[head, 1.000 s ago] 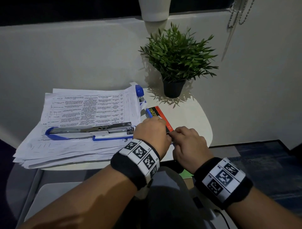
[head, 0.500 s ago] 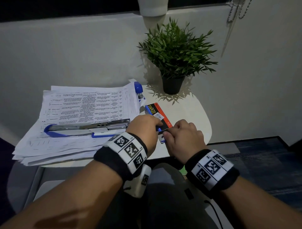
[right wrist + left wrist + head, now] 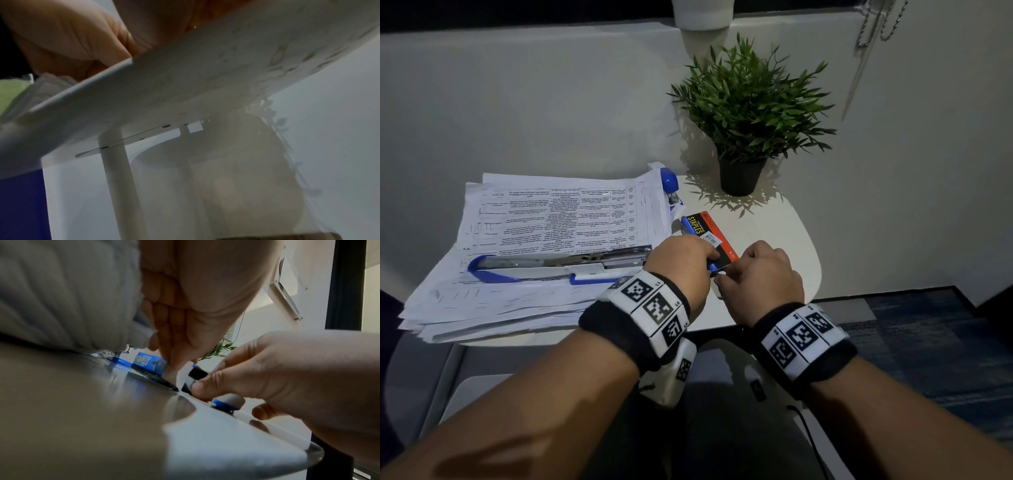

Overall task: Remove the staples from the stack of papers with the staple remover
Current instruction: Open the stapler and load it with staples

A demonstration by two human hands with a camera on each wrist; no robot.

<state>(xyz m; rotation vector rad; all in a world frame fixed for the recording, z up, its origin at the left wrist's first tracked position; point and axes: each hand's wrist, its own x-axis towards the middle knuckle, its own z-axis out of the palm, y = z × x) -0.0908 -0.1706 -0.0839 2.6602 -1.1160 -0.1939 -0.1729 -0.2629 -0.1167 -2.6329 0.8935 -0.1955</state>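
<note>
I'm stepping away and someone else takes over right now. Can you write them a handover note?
Left hand holds the staples box down on the table.
Right hand pinches the box's near end, apparently opening it.
The stack of papers lies at the table's left, with the long stapler lying open on top.
A small blue-and-white item sits under the right hand; whether it is the staple remover is unclear.
Done: no staple removal shown.
Left: find the remover, then pull the staples from the stack.

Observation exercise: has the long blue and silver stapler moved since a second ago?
No: the long blue and silver stapler lies unmoved on the white paper stack.
</note>
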